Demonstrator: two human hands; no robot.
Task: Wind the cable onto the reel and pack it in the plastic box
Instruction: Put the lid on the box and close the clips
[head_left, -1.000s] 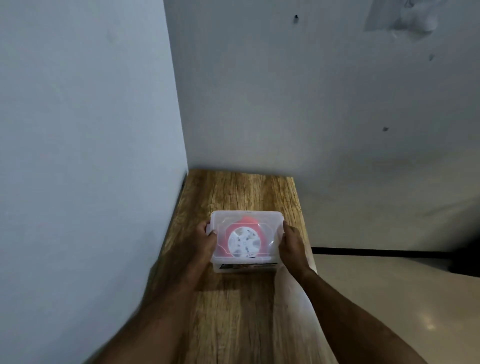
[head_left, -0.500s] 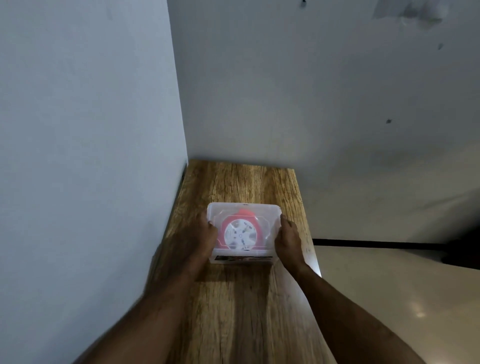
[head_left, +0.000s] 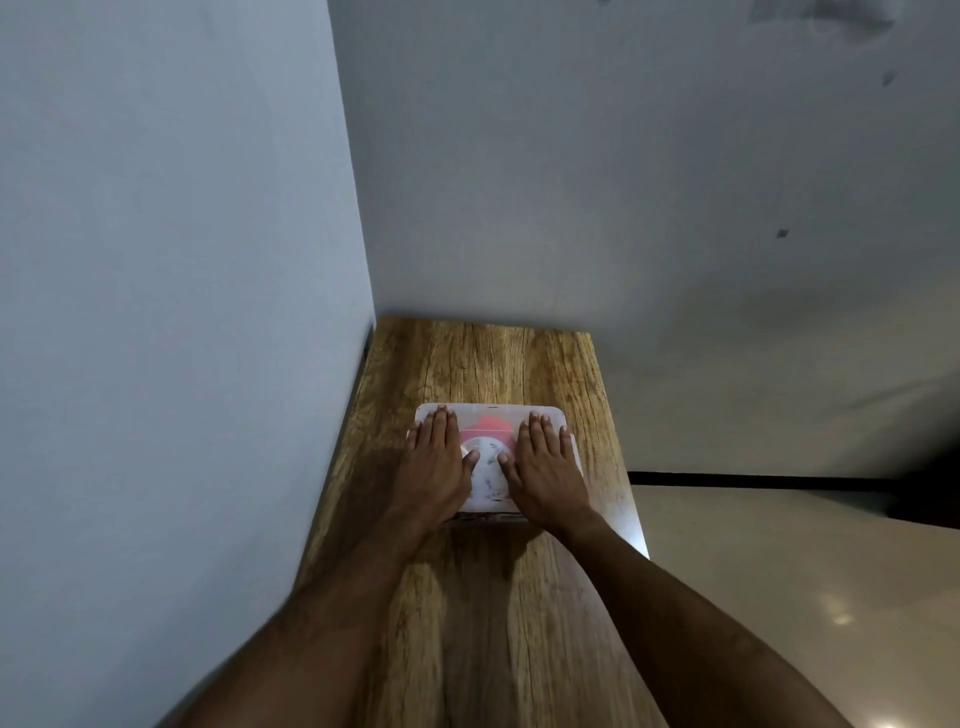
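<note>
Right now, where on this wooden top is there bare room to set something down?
Bare wood lies between the plastic box and the back wall, and on the near stretch between the forearms. The middle is crowded: left hand and right hand lie flat on the lid.

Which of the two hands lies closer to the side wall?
The left hand. It rests flat on the lid of the plastic box on the side toward the side wall; the right hand lies toward the table's open edge.

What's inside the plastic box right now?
Through the clear lid of the plastic box, a red and white reel shows. The left hand and right hand lie flat on top, hiding its sides and the cable.
</note>
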